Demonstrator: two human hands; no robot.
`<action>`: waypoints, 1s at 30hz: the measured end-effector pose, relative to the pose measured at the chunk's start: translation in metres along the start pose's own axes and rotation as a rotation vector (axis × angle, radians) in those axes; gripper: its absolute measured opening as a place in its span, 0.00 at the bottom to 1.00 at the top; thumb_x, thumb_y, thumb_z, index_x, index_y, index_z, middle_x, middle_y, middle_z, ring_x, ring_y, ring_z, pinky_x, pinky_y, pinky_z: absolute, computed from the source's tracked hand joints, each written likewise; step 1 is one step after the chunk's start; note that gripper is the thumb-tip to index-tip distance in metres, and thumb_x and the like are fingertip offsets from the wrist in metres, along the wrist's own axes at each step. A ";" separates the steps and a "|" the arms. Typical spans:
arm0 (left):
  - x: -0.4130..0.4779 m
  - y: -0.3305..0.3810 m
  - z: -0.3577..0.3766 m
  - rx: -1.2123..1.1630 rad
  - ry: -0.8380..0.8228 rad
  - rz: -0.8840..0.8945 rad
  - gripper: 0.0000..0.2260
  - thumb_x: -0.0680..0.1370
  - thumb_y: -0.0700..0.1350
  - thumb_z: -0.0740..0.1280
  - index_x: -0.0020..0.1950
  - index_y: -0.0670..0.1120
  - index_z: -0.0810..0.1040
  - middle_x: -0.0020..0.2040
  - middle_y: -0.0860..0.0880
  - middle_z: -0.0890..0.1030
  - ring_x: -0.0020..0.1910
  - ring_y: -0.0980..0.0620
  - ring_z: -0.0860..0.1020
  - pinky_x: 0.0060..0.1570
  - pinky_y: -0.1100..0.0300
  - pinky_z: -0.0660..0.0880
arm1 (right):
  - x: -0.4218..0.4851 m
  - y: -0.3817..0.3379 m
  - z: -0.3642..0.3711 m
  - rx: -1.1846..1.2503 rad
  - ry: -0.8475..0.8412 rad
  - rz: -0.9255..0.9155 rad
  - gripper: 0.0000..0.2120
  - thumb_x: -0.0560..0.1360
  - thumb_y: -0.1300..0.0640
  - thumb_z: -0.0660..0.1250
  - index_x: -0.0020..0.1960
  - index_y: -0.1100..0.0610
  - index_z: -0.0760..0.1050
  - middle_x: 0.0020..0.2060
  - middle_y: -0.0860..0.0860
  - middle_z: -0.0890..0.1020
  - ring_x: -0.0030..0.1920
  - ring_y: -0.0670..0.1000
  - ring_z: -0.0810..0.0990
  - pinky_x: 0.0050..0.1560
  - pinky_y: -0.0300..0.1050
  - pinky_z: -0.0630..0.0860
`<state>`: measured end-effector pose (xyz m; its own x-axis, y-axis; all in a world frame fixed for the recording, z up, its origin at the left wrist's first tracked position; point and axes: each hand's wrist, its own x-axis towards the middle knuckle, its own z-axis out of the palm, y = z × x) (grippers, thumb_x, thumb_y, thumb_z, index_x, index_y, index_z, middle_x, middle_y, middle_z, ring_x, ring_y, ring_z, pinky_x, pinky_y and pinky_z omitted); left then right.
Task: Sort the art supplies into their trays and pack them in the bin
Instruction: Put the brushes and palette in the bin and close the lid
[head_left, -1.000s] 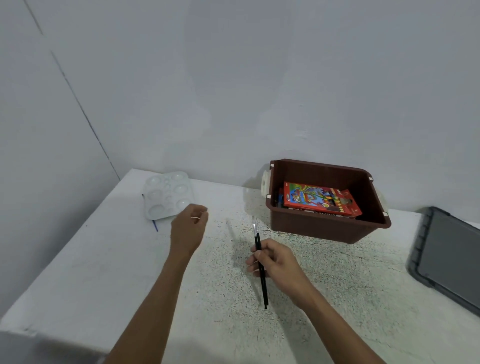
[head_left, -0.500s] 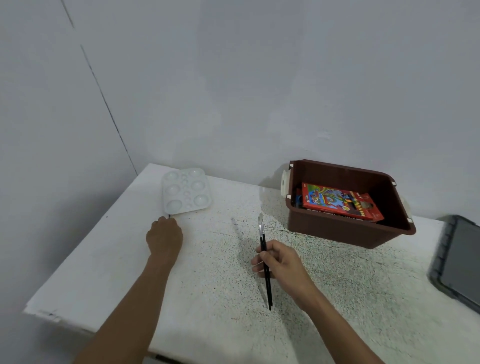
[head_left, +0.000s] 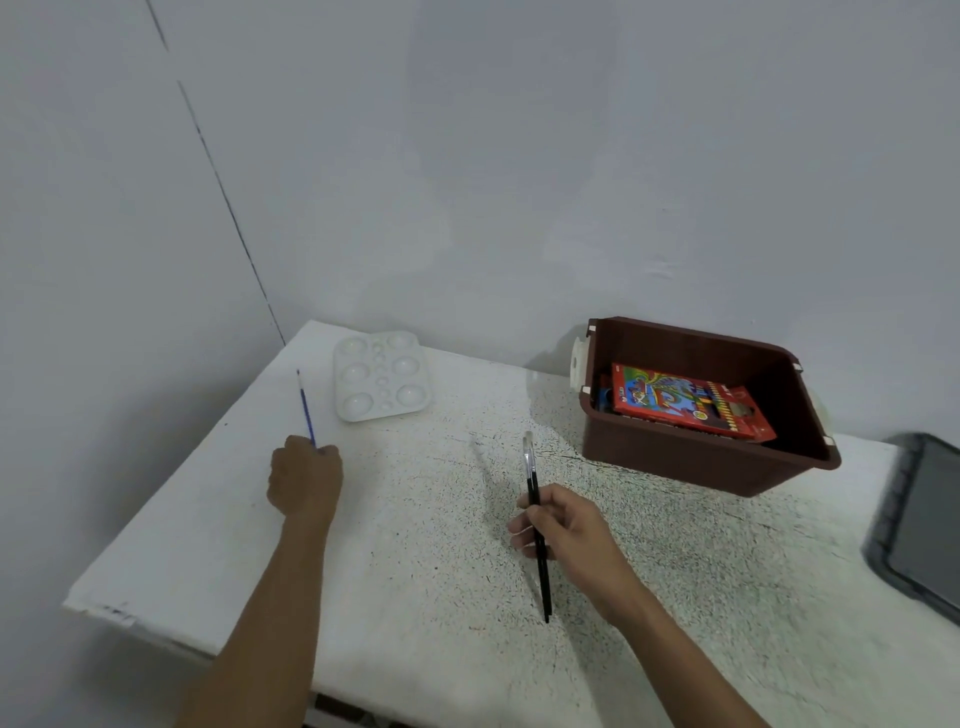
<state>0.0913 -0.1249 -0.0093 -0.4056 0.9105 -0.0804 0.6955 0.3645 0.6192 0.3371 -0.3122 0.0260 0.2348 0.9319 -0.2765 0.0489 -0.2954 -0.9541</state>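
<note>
Thin blue brush (head_left: 305, 408): lower end pinched in curled left hand (head_left: 305, 480), just left of white palette (head_left: 382, 375) on the table (head_left: 415, 571). Two black brushes (head_left: 531, 467): gripped together in right hand (head_left: 566, 530), fingers curled, bristles pointing away. Brown bin (head_left: 691, 460): holds red pencil box (head_left: 685, 402). Grey lid (head_left: 919, 519): far right.

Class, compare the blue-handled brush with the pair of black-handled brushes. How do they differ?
The blue-handled brush is slim and single; the black-handled brushes are thicker, two together. The left hand grips the blue-handled brush at its near end; the right hand holds the black-handled brushes mid-handle. Both point bristles away from the person, outside the bin.
</note>
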 end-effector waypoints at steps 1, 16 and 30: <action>-0.004 0.004 0.001 -0.059 0.006 0.058 0.14 0.77 0.42 0.64 0.61 0.38 0.78 0.57 0.39 0.80 0.55 0.38 0.78 0.52 0.48 0.74 | -0.001 -0.001 0.000 0.009 0.003 -0.004 0.07 0.82 0.65 0.58 0.53 0.61 0.76 0.42 0.57 0.85 0.42 0.55 0.85 0.45 0.47 0.81; -0.144 0.057 0.025 -0.407 -0.873 0.622 0.05 0.76 0.40 0.72 0.49 0.49 0.84 0.43 0.51 0.85 0.41 0.55 0.84 0.41 0.64 0.78 | -0.018 -0.002 -0.021 0.147 0.350 -0.096 0.04 0.82 0.63 0.60 0.52 0.59 0.73 0.45 0.54 0.86 0.47 0.52 0.86 0.51 0.51 0.82; -0.214 0.053 0.067 -0.313 -1.016 0.738 0.07 0.76 0.38 0.71 0.52 0.47 0.85 0.42 0.53 0.86 0.41 0.59 0.84 0.44 0.67 0.77 | -0.049 0.012 -0.060 0.223 0.404 -0.125 0.06 0.81 0.65 0.60 0.52 0.62 0.76 0.46 0.51 0.87 0.55 0.49 0.84 0.54 0.46 0.80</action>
<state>0.2548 -0.2878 -0.0117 0.7380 0.6654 -0.1122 0.3374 -0.2199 0.9153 0.3843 -0.3738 0.0348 0.6015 0.7876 -0.1336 -0.0988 -0.0926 -0.9908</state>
